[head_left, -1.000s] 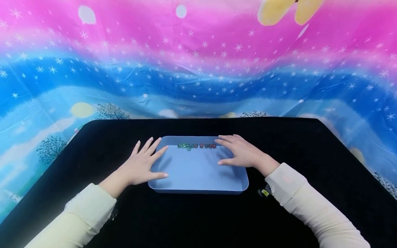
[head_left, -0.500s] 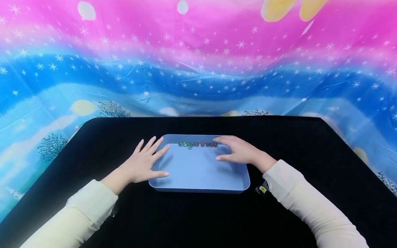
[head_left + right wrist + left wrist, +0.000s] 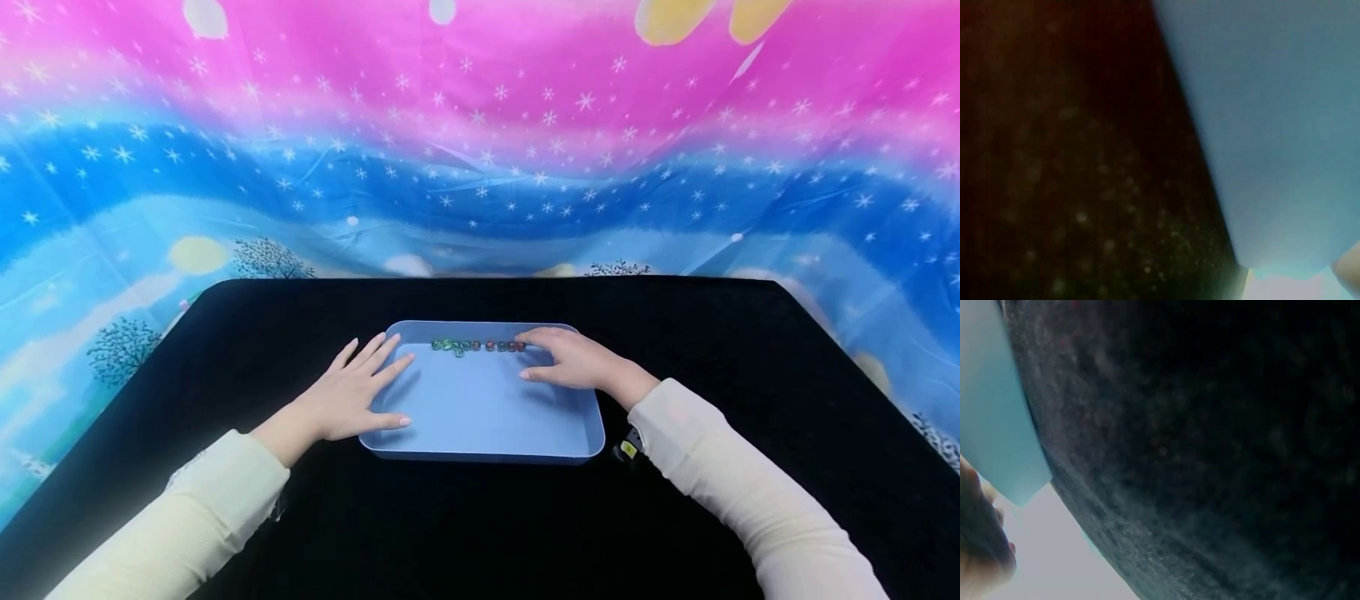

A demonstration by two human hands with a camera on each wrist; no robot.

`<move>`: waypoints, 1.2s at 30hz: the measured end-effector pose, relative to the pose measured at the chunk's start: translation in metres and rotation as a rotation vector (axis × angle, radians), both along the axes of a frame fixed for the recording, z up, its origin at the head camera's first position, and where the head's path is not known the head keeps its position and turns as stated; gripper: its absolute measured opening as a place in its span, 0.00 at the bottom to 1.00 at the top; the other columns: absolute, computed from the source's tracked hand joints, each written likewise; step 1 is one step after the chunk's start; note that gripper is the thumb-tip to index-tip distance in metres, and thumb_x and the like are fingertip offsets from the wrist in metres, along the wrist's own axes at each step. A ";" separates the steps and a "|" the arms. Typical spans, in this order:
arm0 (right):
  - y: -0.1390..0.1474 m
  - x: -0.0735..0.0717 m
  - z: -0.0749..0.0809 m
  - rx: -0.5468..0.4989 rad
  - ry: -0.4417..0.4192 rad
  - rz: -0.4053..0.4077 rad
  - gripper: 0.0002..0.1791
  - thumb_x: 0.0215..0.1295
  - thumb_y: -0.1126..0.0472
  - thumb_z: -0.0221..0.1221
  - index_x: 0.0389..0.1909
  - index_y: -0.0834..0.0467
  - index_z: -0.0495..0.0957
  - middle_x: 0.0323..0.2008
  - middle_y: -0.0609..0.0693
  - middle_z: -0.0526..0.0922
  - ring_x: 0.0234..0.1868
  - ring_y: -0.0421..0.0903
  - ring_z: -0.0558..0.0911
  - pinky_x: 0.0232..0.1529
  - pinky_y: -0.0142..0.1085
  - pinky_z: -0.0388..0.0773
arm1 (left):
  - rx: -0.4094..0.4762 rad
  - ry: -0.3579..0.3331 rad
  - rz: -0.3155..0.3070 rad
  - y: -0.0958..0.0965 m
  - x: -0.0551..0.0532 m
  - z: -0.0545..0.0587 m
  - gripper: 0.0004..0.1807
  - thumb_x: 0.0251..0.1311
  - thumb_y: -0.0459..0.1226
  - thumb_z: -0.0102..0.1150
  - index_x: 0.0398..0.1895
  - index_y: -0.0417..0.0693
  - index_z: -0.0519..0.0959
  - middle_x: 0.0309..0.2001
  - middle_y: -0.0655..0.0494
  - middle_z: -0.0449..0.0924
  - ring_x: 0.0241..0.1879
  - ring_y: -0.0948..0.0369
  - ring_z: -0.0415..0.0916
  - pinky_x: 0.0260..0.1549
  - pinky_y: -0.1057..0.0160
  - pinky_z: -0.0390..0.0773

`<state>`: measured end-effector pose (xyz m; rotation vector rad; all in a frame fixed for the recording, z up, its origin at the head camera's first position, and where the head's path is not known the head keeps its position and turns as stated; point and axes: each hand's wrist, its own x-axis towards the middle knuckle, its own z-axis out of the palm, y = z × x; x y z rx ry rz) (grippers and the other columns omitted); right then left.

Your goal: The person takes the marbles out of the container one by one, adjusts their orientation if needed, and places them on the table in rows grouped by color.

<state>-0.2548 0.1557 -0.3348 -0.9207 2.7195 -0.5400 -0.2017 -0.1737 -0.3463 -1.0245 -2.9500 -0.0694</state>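
Note:
A shallow blue tray (image 3: pixel 480 417) lies on the black cloth in the head view. Along its far wall runs a row of several small glass marbles: green marbles (image 3: pixel 447 344) to the left, reddish marbles (image 3: pixel 490 345) further right. My left hand (image 3: pixel 348 396) is spread over the tray's left rim, thumb and index finger reaching inside, holding nothing. Over the right side, my right hand (image 3: pixel 573 358) has its index fingertip right at the rightmost marble, with the thumb apart and lower. Both wrist views show mostly the tray's outer wall (image 3: pixel 1272 125) and dark cloth.
The black-covered table (image 3: pixel 480 533) extends around the tray. Behind it hangs a pink and blue patterned backdrop (image 3: pixel 480 150). A small dark device with a yellow mark (image 3: pixel 627 450) sits below the right cuff.
My right hand has shifted left and its fingers have come to the right end of the marble row. The left hand stays almost in place, and the head view has tilted slightly.

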 end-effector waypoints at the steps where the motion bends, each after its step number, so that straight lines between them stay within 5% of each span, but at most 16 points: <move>1: 0.000 -0.001 0.000 0.001 -0.002 -0.002 0.33 0.56 0.45 0.53 0.60 0.57 0.60 0.59 0.52 0.62 0.59 0.48 0.60 0.55 0.45 0.58 | 0.003 -0.003 0.000 0.000 0.000 0.000 0.47 0.46 0.69 0.36 0.66 0.51 0.51 0.66 0.46 0.38 0.64 0.51 0.32 0.57 0.46 0.34; 36: -0.005 -0.012 -0.007 0.019 -0.038 -0.003 0.31 0.56 0.47 0.53 0.58 0.57 0.63 0.57 0.51 0.65 0.57 0.47 0.64 0.53 0.43 0.62 | 0.013 -0.030 0.003 0.001 -0.001 -0.004 0.45 0.48 0.67 0.36 0.66 0.51 0.49 0.67 0.48 0.38 0.64 0.52 0.32 0.57 0.46 0.36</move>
